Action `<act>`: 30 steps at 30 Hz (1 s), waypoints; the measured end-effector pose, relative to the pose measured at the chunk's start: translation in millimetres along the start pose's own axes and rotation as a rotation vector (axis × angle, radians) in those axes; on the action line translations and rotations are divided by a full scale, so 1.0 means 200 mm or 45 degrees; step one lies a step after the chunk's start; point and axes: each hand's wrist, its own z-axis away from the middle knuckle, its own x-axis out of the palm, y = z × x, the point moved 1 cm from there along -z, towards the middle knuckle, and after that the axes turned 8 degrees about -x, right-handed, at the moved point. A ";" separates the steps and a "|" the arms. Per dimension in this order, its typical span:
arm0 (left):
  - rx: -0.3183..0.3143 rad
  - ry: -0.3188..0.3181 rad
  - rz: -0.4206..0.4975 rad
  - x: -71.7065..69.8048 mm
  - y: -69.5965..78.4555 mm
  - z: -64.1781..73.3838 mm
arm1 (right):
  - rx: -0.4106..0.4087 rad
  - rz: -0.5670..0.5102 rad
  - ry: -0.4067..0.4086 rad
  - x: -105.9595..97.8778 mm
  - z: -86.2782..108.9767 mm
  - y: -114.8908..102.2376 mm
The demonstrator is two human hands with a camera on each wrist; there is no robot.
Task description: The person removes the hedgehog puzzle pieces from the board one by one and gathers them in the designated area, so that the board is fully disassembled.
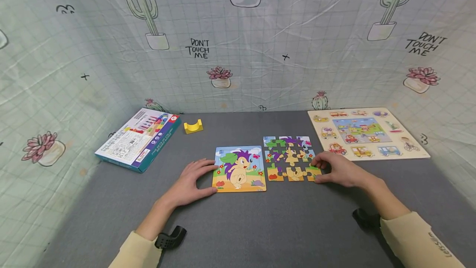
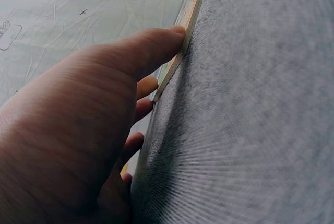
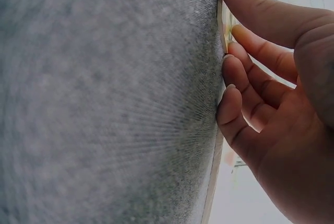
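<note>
A square picture board [image 1: 239, 169] of a purple-spined hedgehog lies flat on the grey table. Against its left side rests my left hand [image 1: 191, 181], fingers spread and fairly straight, with the thumb touching the edge near the front corner. To the right of the board lies a jigsaw [image 1: 291, 160] of the same picture, its pieces slightly apart with gaps between them. My right hand [image 1: 340, 169] pinches the front right corner puzzle piece [image 1: 313, 173] between thumb and index finger. In the right wrist view that piece's thin edge [image 3: 223, 23] shows between the fingertips.
At the back right lies a wooden vehicle board [image 1: 405, 150], close behind my right hand. A blue and white box [image 1: 134, 140] sits at the back left, beside a yellow arch block [image 1: 193, 126]. A printed cloth [image 1: 253, 32] hangs around the table.
</note>
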 end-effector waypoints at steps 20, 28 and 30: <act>0.006 -0.003 -0.011 0.00 0.00 0.00 | -0.003 -0.042 0.045 -0.01 0.02 -0.01; -0.024 -0.017 -0.009 -0.01 0.00 0.00 | 0.025 -0.093 0.116 -0.02 0.03 -0.02; -0.039 -0.012 -0.009 -0.02 0.01 0.01 | 0.024 -0.089 0.142 -0.03 0.03 -0.04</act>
